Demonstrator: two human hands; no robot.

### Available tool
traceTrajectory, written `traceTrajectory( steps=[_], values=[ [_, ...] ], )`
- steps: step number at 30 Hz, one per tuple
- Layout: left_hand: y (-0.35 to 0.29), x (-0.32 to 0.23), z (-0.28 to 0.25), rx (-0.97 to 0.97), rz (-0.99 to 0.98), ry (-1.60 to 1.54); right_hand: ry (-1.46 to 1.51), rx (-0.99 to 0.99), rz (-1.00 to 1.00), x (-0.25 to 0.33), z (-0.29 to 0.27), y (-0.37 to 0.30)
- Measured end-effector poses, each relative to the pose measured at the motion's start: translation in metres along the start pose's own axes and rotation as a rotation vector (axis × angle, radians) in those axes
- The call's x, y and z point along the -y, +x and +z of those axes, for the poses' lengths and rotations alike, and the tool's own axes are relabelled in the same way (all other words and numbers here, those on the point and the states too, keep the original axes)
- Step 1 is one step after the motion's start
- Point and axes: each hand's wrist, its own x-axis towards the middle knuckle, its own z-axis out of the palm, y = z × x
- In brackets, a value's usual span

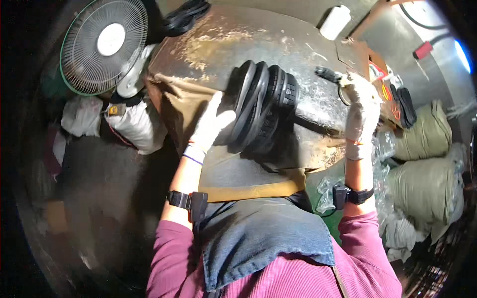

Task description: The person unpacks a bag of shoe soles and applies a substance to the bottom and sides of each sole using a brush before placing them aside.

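Note:
A bundle of thick black rubber loops (266, 107), ridged like tyres, lies on the worn table in front of me. My left hand (208, 124), in a white glove, is at the left side of the bundle. Its index finger is stretched out and the thumb stands apart. I cannot tell whether it touches the rubber. Over the table's right side, my right hand (361, 99), also gloved, has its fingers curled. A small black piece (328, 74) and a dark ring-shaped edge show beside these fingers. What the right hand holds, if anything, I cannot make out.
The worn brown table (268, 30) carries a white bottle (335, 22) at its far right edge and black coiled loops (186, 17) at its far left. A fan (107, 42) and white sacks (136, 124) stand left. Large green-grey sacks (422, 184) sit right.

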Motion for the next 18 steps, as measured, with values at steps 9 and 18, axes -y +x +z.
traceTrajectory(
  steps=[9,18],
  values=[
    [0.026,-0.06,0.013,0.297,-0.288,-0.44,-0.886,0.023,-0.228,-0.129,-0.094,0.012],
    [0.066,-0.074,-0.023,0.157,-0.102,-0.201,-0.751,0.266,0.158,-0.175,-0.076,0.026]
  ],
)
